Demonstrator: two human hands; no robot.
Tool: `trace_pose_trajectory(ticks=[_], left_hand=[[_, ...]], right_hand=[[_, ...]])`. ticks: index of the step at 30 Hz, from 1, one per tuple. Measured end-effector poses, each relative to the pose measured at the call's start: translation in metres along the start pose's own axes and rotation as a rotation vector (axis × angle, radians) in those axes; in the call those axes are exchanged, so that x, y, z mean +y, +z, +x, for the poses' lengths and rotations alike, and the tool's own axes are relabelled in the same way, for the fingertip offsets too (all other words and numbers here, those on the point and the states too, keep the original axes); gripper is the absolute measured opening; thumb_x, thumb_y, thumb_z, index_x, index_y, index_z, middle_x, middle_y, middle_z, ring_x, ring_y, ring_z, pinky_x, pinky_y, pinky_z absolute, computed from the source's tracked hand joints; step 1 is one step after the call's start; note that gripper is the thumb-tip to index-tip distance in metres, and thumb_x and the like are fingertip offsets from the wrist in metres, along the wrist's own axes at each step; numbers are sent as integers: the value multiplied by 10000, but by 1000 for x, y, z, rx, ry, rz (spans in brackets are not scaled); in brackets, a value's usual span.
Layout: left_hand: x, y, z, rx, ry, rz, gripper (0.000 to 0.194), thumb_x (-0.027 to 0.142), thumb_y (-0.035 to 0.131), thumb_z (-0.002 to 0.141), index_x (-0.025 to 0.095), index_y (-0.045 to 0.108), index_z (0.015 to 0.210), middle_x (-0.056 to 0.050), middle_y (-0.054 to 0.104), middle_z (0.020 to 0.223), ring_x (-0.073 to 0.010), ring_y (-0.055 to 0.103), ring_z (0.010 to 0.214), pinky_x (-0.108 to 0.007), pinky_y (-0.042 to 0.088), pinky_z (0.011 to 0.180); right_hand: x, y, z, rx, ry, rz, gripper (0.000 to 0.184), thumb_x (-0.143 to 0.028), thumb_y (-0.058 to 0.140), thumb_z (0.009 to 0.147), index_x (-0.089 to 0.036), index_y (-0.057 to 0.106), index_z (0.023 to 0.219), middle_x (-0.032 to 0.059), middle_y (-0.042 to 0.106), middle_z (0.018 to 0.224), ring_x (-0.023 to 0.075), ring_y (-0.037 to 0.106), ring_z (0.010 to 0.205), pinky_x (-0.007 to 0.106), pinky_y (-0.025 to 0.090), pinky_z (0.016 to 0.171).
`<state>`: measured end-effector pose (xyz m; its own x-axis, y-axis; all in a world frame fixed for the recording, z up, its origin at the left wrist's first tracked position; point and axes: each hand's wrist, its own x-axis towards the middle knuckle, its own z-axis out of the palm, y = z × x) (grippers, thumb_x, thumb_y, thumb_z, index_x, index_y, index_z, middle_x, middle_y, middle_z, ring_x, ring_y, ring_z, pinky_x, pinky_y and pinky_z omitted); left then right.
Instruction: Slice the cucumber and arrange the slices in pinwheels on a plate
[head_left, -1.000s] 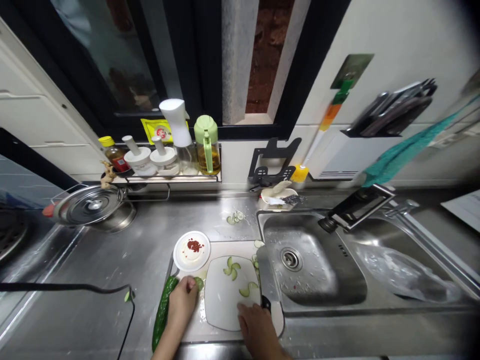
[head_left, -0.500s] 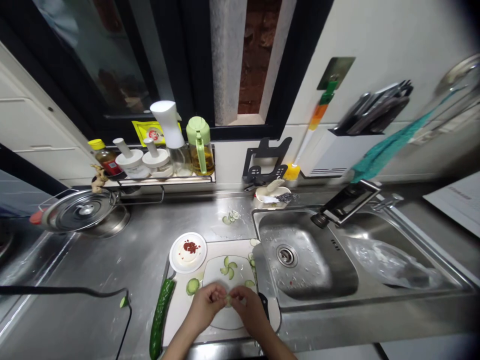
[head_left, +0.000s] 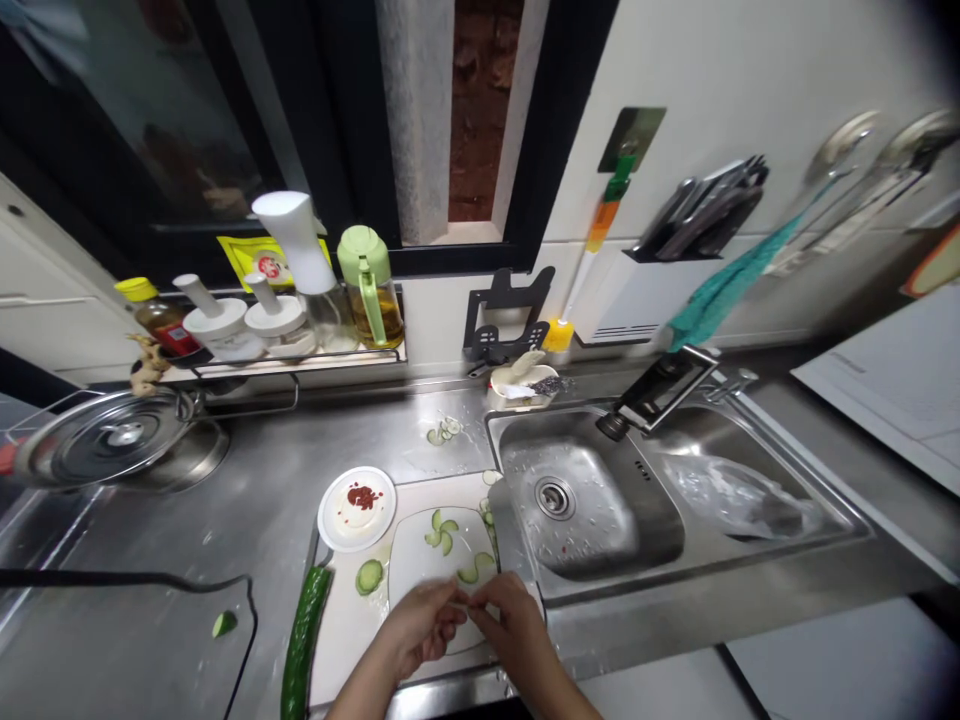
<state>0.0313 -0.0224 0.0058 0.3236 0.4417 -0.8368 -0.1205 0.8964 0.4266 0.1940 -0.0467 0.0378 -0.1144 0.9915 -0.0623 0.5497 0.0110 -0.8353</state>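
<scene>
My left hand point(head_left: 426, 628) and my right hand point(head_left: 519, 628) meet over the near part of a white rounded-square plate point(head_left: 405, 545). Thumb and fingers of each hand are closed, and their tips touch or nearly touch; whatever is between them is too small or hidden to make out. On the plate, cut cucumber slices point(head_left: 442, 532) form a pinwheel, and two curved pieces point(head_left: 469, 575) lie just beyond my fingertips. The plate rests on a pale cutting board point(head_left: 351, 640). A small stack of cucumber rounds point(head_left: 369, 576) sits left of it.
A whole cucumber point(head_left: 304, 640) lies along the board's left edge. Behind it stands a white dish with red bits point(head_left: 327, 515). Scraps point(head_left: 444, 431) lie on the steel counter. The sink point(head_left: 600, 500) is at the right, a seasoning rack point(head_left: 300, 365) at the back.
The slice between my hands is no longer visible there, and a second curved piece now lies on the plate's right side. My hands have shifted right over the plate; the view has swung rightward.
</scene>
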Motion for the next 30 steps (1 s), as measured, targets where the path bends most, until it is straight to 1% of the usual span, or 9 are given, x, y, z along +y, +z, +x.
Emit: trace_pose_trajectory(ticks=[3, 6, 9, 12, 14, 16, 20, 25, 30], left_hand=[[-1, 1, 6, -21, 28, -35, 470, 442, 815, 501, 166, 598, 814, 42, 591, 617, -43, 480, 469, -158, 235, 444], [-1, 1, 12, 2, 79, -36, 449, 333, 831, 469, 161, 621, 827, 67, 545, 545, -36, 447, 444, -162, 226, 450], [2, 2, 18, 33, 120, 72, 403, 302, 795, 487, 141, 662, 832, 69, 521, 486, -37, 399, 420, -178, 178, 446], [7, 3, 23, 91, 213, 218, 286, 293, 738, 537, 135, 678, 768, 61, 534, 477, -45, 393, 426, -190, 197, 455], [10, 3, 27, 128, 318, 295, 188, 269, 698, 568, 140, 663, 700, 55, 553, 499, -59, 430, 456, -198, 273, 484], [12, 3, 32, 178, 430, 405, 116, 239, 658, 600, 149, 653, 673, 52, 567, 524, -77, 472, 495, -211, 342, 532], [19, 6, 36, 292, 554, 623, 80, 170, 609, 639, 174, 672, 688, 47, 595, 585, -103, 532, 581, -216, 395, 607], [27, 13, 34, 368, 591, 856, 140, 115, 551, 702, 191, 668, 701, 35, 648, 649, -108, 584, 637, -198, 406, 634], [29, 15, 33, 383, 566, 964, 146, 101, 555, 742, 193, 667, 733, 29, 676, 685, -100, 607, 671, -177, 398, 654]], right_hand=[[1, -4, -5, 6, -2, -6, 101, -226, 584, 766, -223, 640, 683, 12, 640, 698, 188, 569, 786, 299, 400, 742], [8, -3, -10, 14, 86, 0, 116, -217, 556, 761, -224, 649, 692, 15, 636, 702, 193, 573, 780, 297, 405, 725], [19, 2, -13, 76, 214, 28, 103, -229, 542, 736, -216, 641, 762, 14, 623, 709, 188, 572, 716, 285, 416, 667], [27, 7, -13, 124, 260, 25, 87, -221, 506, 736, -218, 592, 746, 0, 594, 674, 176, 557, 655, 269, 411, 619], [30, 8, -12, 130, 243, -16, 126, -207, 476, 756, -219, 594, 715, 9, 609, 679, 184, 572, 692, 274, 417, 650], [31, 9, -9, 128, 230, -61, 174, -195, 470, 773, -217, 640, 746, 28, 654, 741, 198, 594, 767, 289, 427, 711], [30, 9, -3, 120, 239, -160, 225, -160, 481, 796, -217, 694, 837, 42, 696, 823, 205, 603, 861, 295, 424, 790], [29, 13, 1, 96, 282, -303, 229, -131, 497, 816, -225, 704, 842, 39, 685, 799, 196, 596, 856, 270, 410, 763], [27, 15, 5, 60, 310, -382, 198, -139, 530, 838, -237, 702, 833, 30, 681, 788, 200, 584, 893, 258, 383, 753]])
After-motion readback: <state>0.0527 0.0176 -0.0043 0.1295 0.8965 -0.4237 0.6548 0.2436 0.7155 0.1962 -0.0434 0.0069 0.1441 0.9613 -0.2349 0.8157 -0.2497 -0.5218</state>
